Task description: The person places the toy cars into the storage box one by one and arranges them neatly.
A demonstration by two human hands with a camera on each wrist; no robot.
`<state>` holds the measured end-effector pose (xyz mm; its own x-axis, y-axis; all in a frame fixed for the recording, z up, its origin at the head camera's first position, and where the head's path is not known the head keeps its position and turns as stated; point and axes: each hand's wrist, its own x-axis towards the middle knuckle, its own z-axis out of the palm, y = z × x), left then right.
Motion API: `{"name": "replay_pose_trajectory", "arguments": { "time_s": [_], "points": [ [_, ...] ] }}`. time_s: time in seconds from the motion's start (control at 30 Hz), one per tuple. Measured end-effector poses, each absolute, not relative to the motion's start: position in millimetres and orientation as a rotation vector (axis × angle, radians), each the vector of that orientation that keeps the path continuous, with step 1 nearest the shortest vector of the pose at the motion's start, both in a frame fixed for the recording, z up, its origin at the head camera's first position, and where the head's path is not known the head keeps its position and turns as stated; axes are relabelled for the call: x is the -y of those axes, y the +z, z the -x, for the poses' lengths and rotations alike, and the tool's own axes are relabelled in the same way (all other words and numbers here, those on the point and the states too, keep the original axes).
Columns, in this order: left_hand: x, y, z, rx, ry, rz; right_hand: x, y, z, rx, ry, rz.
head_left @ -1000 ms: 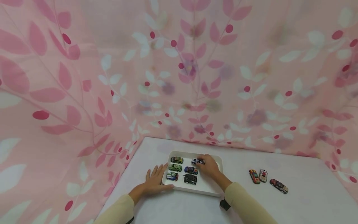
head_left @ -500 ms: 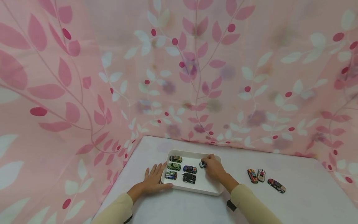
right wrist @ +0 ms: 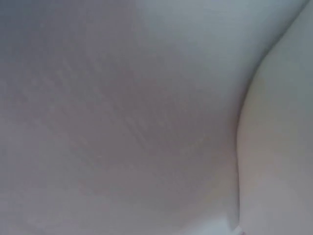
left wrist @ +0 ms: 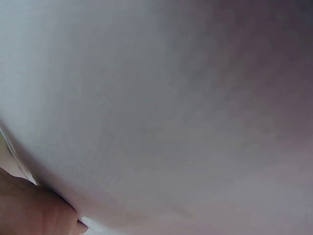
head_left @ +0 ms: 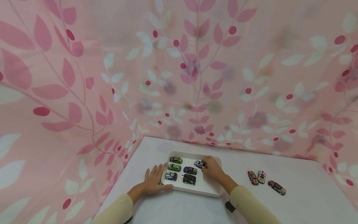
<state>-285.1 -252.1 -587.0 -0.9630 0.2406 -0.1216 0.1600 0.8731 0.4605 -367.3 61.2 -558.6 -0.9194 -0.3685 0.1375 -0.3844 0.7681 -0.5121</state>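
In the head view, a white tray (head_left: 195, 191) holds several toy cars. Three stand in a column at its left: a yellow-green one (head_left: 176, 160), a bright green one (head_left: 174, 167) and a white-blue-green one (head_left: 171, 176). Right of these are a blue toy car (head_left: 190, 170) and a black one (head_left: 189, 179). My right hand (head_left: 213, 168) pinches a white and dark toy car (head_left: 199, 164) at the head of this second column, fingers over its right end. My left hand (head_left: 154, 180) lies with spread, straight fingers along the tray's left edge, thumb at the near left corner.
Right of the tray, on the white table (head_left: 302, 205), lie three more toy cars: a red-orange one (head_left: 253, 178), a white-red one (head_left: 261, 176) and a dark red one (head_left: 277, 187). A pink leaf-patterned cloth (head_left: 195, 77) rises behind the table. The wrist views show mostly pale surface.
The white and dark toy car went right and turned in my right hand, then came back left, now lying slanted. My left hand has stayed at the tray's edge.
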Motion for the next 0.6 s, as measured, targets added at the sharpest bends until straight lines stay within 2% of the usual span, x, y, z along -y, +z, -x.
{"name": "replay_pose_trajectory", "arguments": {
  "time_s": [0.3, 0.6],
  "points": [
    [254.4, -578.5, 280.9, -2.859, 0.7, -0.336, -54.9, -563.5, 376.4, 2.914, 0.994, -0.61],
    [248.1, -577.4, 276.3, -2.872, 0.746, -0.321, -47.0, -572.3, 372.3, 2.866, 1.216, -0.46]
  ]
}}
